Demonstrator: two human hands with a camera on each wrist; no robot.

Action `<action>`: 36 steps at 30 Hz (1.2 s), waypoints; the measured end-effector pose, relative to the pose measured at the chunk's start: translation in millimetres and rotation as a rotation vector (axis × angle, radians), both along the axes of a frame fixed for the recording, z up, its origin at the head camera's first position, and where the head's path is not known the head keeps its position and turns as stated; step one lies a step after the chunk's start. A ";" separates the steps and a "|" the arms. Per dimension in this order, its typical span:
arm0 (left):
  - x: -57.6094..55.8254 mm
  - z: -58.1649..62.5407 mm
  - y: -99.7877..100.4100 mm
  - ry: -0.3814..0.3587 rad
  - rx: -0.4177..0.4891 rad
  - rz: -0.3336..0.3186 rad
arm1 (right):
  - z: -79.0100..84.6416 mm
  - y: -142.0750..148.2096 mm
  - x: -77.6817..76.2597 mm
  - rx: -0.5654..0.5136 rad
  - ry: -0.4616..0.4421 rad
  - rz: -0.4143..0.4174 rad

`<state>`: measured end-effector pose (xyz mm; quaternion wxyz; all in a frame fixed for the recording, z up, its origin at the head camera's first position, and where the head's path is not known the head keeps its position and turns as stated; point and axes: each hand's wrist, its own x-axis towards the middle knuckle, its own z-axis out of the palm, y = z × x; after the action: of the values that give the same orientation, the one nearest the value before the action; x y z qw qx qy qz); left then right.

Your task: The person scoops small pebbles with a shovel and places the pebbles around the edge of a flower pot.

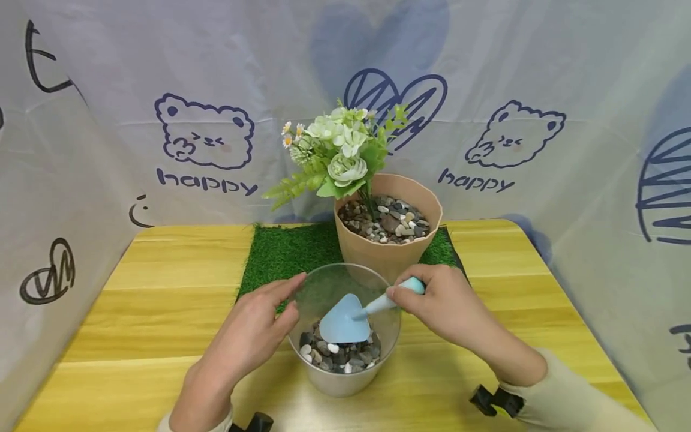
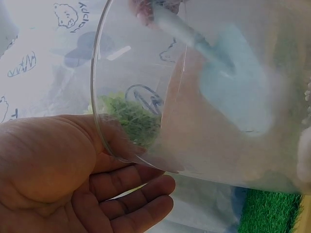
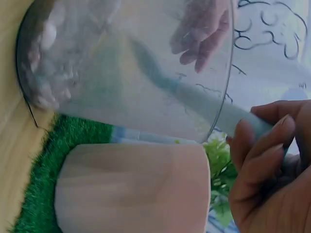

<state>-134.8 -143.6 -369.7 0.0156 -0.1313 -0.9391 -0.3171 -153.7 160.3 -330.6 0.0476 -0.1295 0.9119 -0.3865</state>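
Note:
In the head view, my right hand [image 1: 448,303] grips the handle of a light blue trowel [image 1: 345,321]. Its blade is inside a clear plastic container [image 1: 391,336], over grey and white pebbles [image 1: 351,357] at the bottom. The right wrist view shows the fingers [image 3: 265,153] curled round the handle. My left hand [image 1: 254,327] touches the container's left side near the rim, its fingers loosely extended. In the left wrist view, the left hand [image 2: 97,179] lies against the clear wall, and part of a finger shows through it.
Behind the container, a peach flowerpot [image 1: 383,255] holds pebbles and green and white flowers [image 1: 345,150]. It stands on a green turf mat [image 1: 286,249]. The wooden table [image 1: 178,282] is backed by white cloth [image 1: 291,60] printed with bears and hearts.

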 end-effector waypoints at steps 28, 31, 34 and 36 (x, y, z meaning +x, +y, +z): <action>-0.5 -0.2 1.0 0.020 -0.012 -0.007 | -7.5 -34.9 3.6 0.426 0.369 0.212; 0.1 0.1 0.0 0.005 -0.004 0.003 | -6.9 -36.5 2.6 0.384 0.305 0.198; 0.3 0.2 -0.8 -0.002 0.002 0.006 | -6.5 -37.7 2.9 0.363 0.235 0.176; 0.2 0.0 -1.1 0.008 0.001 0.004 | -5.8 -37.9 3.4 0.357 0.199 0.166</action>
<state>-134.6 -144.8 -369.7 0.0201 -0.1305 -0.9392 -0.3168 -150.3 122.4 -336.3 0.0113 -0.2310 0.9523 -0.1989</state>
